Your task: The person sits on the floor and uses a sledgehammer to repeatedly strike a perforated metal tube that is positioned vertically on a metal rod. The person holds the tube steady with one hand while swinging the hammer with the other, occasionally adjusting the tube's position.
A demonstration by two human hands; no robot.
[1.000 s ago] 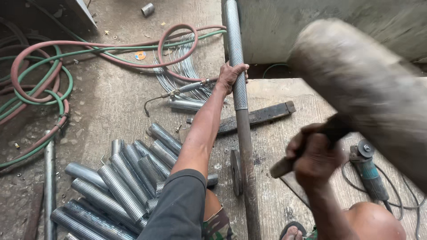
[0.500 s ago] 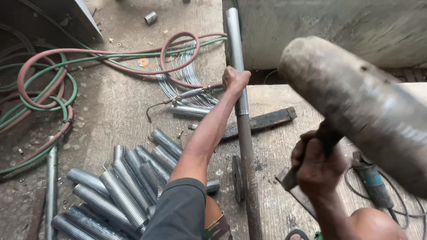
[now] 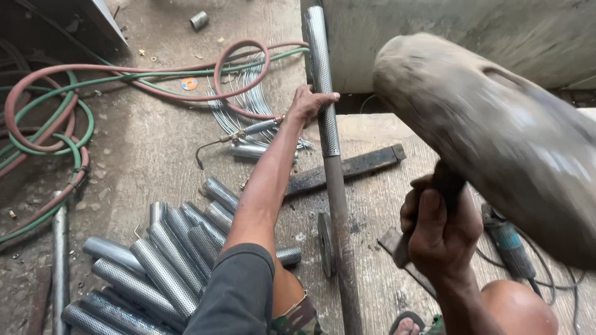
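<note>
two hands (image 3: 310,104), one mallet (image 3: 496,136)

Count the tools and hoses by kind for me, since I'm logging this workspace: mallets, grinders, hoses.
Large worn blurred mallet, gripped by the right hand: 1
Teal angle grinder on the wooden platform: 1
Red rubber hose: 1
Green rubber hose: 1
Total: 4

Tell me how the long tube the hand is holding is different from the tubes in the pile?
The long tube is held by the left hand and fitted over a dark rod; the piled tubes lie loose on the floor. The long tube looks longer; the piled ones are short pieces. Both are shiny, perforated metal.
</note>
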